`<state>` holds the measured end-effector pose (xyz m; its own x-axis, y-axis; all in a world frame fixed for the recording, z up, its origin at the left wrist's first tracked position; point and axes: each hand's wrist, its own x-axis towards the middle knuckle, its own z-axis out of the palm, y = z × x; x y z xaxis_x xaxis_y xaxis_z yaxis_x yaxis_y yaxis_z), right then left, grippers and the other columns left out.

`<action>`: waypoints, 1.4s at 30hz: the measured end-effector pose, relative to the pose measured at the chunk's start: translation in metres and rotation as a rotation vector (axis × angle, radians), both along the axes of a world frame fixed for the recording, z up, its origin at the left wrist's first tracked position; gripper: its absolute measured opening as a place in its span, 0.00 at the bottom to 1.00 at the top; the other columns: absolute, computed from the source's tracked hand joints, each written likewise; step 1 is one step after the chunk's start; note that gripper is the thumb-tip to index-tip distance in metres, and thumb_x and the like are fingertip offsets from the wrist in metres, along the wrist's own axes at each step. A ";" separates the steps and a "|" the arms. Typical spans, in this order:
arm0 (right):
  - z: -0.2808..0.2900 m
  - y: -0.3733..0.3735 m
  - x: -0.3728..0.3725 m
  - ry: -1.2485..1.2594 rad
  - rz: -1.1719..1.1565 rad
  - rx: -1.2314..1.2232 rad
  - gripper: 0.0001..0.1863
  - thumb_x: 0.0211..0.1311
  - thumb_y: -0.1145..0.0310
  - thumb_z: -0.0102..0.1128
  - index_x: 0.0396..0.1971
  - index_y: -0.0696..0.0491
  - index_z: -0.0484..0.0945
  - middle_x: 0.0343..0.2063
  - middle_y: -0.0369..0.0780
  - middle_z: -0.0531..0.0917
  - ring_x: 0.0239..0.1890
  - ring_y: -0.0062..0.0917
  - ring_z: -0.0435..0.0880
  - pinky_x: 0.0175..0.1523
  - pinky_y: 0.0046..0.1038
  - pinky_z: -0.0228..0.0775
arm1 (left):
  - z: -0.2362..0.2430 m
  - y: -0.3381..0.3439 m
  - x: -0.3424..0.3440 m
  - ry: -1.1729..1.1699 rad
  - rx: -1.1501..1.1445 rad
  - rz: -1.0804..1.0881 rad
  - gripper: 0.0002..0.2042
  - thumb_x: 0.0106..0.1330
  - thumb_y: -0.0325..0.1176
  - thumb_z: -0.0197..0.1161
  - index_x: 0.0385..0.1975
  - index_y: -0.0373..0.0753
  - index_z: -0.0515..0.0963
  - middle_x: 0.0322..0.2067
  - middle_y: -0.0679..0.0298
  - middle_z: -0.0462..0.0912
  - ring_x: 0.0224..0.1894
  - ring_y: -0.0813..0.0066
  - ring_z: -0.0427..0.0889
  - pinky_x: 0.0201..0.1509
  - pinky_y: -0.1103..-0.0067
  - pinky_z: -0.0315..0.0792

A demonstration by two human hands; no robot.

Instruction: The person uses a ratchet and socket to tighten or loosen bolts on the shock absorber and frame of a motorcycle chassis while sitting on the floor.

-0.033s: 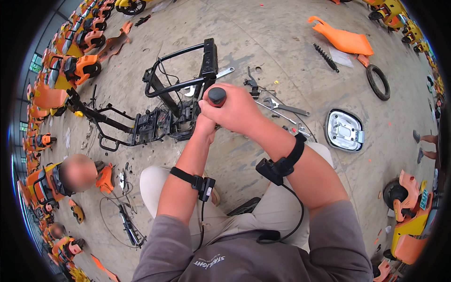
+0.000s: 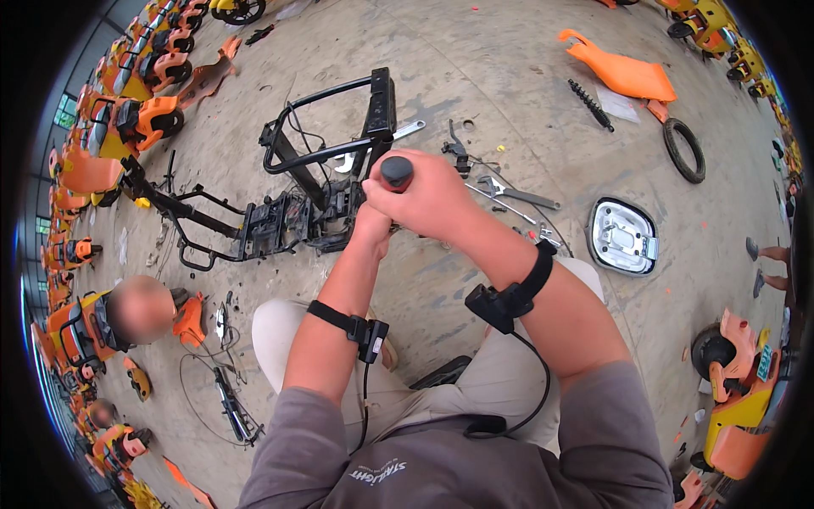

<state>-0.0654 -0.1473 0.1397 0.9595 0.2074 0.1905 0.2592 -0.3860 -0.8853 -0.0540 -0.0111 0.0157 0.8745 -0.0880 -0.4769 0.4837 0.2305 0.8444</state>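
My right hand [image 2: 432,193] is wrapped round the black and red handle of what looks like a screwdriver [image 2: 396,172], seen end-on from above. Its shaft is hidden beneath my hands. Pressed up under the right, my left hand [image 2: 376,222] is closed too; most of its fingers are out of sight, and it seems to grip the same tool. Both hands are at the near right end of a bare black scooter frame [image 2: 383,110] lying on the concrete floor. Whether the tool's tip touches the frame cannot be seen.
To the right lie an adjustable wrench [image 2: 521,194], a brake lever [image 2: 456,146], a white and black lid-like part [image 2: 623,237], a tyre [image 2: 683,150], a shock absorber [image 2: 591,105] and an orange panel [image 2: 623,70]. Cables [image 2: 229,403] sprawl at left. Scooters [image 2: 153,123] line both sides.
My hands, the handle and the nearby upright of the frame appear very slightly farther right. The grip looks the same.
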 end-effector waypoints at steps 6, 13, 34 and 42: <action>-0.007 -0.027 0.002 0.195 -0.058 0.124 0.12 0.58 0.60 0.67 0.29 0.54 0.83 0.25 0.36 0.85 0.29 0.16 0.81 0.37 0.25 0.74 | -0.010 0.010 0.002 0.031 0.111 -0.049 0.11 0.74 0.34 0.53 0.39 0.36 0.80 0.33 0.67 0.81 0.36 0.78 0.77 0.48 0.77 0.68; -0.015 -0.072 -0.001 0.349 -0.094 0.099 0.13 0.60 0.59 0.68 0.32 0.55 0.84 0.27 0.35 0.86 0.32 0.16 0.81 0.41 0.23 0.74 | -0.013 0.005 0.005 0.052 0.136 -0.029 0.09 0.71 0.34 0.59 0.32 0.37 0.81 0.30 0.67 0.81 0.32 0.80 0.75 0.39 0.79 0.67; 0.001 -0.004 -0.002 -0.104 -0.022 -0.012 0.13 0.52 0.58 0.70 0.26 0.53 0.80 0.25 0.41 0.82 0.29 0.38 0.81 0.36 0.34 0.73 | 0.007 0.000 0.001 0.065 0.123 0.051 0.14 0.69 0.41 0.63 0.46 0.37 0.83 0.34 0.70 0.83 0.34 0.85 0.75 0.40 0.82 0.68; -0.013 -0.039 -0.005 0.183 -0.024 0.139 0.12 0.59 0.59 0.69 0.29 0.54 0.82 0.22 0.35 0.84 0.26 0.18 0.79 0.36 0.24 0.72 | -0.009 0.003 0.003 0.012 0.080 0.015 0.08 0.68 0.34 0.63 0.35 0.36 0.82 0.28 0.69 0.80 0.28 0.82 0.75 0.35 0.79 0.68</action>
